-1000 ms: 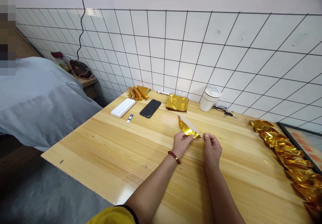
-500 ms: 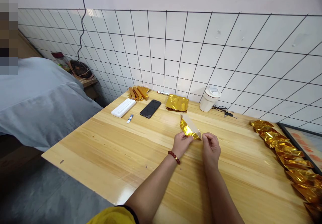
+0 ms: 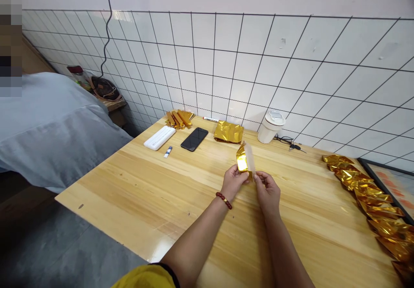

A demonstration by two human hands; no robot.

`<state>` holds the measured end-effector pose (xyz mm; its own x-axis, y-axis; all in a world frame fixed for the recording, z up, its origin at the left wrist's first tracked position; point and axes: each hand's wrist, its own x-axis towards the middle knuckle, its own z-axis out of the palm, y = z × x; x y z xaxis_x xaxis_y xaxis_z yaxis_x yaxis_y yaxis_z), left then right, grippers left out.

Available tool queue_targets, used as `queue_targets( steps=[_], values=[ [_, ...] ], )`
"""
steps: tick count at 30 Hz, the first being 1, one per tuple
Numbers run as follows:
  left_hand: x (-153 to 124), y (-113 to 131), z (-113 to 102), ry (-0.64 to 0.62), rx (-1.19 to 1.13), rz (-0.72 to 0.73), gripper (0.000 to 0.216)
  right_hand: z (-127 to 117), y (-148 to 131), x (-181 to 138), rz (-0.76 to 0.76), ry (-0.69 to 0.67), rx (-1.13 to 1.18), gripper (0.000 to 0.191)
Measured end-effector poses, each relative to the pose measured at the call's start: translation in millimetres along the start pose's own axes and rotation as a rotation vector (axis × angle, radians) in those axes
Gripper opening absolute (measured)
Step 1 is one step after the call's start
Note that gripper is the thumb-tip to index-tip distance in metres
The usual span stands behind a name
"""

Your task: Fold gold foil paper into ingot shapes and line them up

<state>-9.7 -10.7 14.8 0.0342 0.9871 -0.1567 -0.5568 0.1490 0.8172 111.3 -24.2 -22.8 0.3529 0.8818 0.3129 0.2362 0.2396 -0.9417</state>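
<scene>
A partly folded sheet of gold foil paper, shiny gold on one side and pale on the other, is held up over the wooden table. My left hand, with a red bead bracelet on its wrist, pinches the paper's lower left edge. At the lower right edge, my right hand closes thumb and fingers on the same sheet. Just beyond the hands lies a flat stack of gold foil paper.
Folded gold pieces line the right side beside a dark frame. Toward the wall are a lidded cup, glasses, a key, a phone, a white power bank and gold strips. A person in grey sits left.
The foil paper has tipped more upright and turned, showing more gold. My right hand has moved left and now grips its edge; my left hand keeps its pinch.
</scene>
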Motion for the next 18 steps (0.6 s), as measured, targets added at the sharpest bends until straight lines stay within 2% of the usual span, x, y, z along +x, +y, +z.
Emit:
queue_targets(
  steps=[5,8,12,18],
  values=[
    [2.7,-5.0,-1.7,0.009,0.016,-0.021,0.031,-2.9,0.3,0.9,-0.069,0.061,-0.022,0.03],
    [4.7,-7.3,-3.3,0.047,0.025,0.01,0.028,-3.9,-4.1,0.3,-0.166,0.087,-0.104,0.025],
    [6.5,-9.1,-4.6,0.062,0.083,0.097,0.023,-3.5,-7.9,-0.6,-0.296,0.028,-0.211,0.017],
    [6.9,-12.6,-5.1,0.009,0.163,0.185,0.019,-1.9,-5.2,0.4,-0.292,-0.008,-0.235,0.02]
  ],
)
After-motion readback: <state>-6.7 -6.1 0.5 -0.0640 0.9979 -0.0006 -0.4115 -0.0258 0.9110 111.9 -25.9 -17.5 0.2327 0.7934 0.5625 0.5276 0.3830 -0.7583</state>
